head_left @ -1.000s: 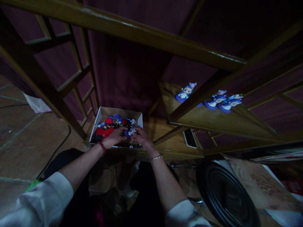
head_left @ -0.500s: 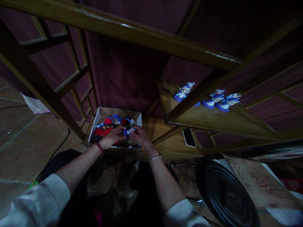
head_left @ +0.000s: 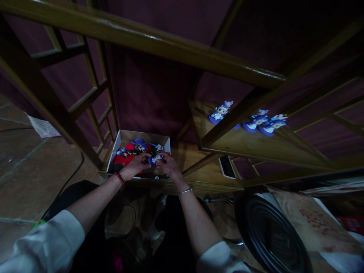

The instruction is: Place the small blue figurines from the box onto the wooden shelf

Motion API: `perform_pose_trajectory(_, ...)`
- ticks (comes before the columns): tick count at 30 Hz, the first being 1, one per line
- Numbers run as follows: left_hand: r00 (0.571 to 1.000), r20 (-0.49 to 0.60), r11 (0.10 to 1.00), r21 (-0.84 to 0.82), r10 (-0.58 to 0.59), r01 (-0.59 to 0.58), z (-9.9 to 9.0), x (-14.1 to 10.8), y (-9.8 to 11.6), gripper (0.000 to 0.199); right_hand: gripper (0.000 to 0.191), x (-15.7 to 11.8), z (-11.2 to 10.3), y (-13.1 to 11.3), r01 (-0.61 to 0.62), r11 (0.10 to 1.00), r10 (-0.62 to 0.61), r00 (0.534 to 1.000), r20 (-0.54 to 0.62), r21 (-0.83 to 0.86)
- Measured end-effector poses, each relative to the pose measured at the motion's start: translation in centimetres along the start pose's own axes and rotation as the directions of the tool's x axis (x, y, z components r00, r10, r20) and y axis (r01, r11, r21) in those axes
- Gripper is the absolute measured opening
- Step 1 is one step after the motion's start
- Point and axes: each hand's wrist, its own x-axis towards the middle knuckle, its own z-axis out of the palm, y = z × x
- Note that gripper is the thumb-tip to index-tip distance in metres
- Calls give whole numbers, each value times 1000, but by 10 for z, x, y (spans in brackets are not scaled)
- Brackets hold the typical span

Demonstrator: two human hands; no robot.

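A small figurine with a purple base (head_left: 155,159) lies between my two hands, above an open box (head_left: 168,145) on the low wooden shelf. My left hand (head_left: 137,165) grips its base side, and my right hand (head_left: 168,164) pinches its other end. Inside the box lie several red, blue and black figurines (head_left: 130,146). On the raised shelf to the right stand several purple-based figurines, one (head_left: 219,112) left of a wooden post and others (head_left: 272,125) right of it.
A phone (head_left: 226,167) lies on the low shelf (head_left: 204,176). Wooden rails (head_left: 142,36) cross above my hands. A round black object (head_left: 273,233) is at the lower right, and a dark cable (head_left: 71,176) runs over the floor at left.
The view has shifted very slightly. Both hands stay around the same figurine over the box, with hardly any visible movement.
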Motion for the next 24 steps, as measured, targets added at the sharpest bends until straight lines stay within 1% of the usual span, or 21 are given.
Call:
perform_pose_trajectory(6,1000,8,1000,-11,8,-7,-1,0,-1,42,27,-3,0,-2,20,1000,-20,1000,-14,-21)
perform_pose_trajectory(14,1000,-2,999,-34,-1,0,0,-3,1,41,28,-4,-1,-4,36,999,-36,999,16,-16)
perform_pose_trajectory(21,1000,9,1000,-14,-3,3,2,-2,-4,42,28,-9,-4,-4,9,1000,-8,999,37,-16)
perform_pose_trajectory(24,1000,23,1000,-1,-17,17,6,0,-8,41,30,-6,-3,1,-1,997,4,999,40,-79)
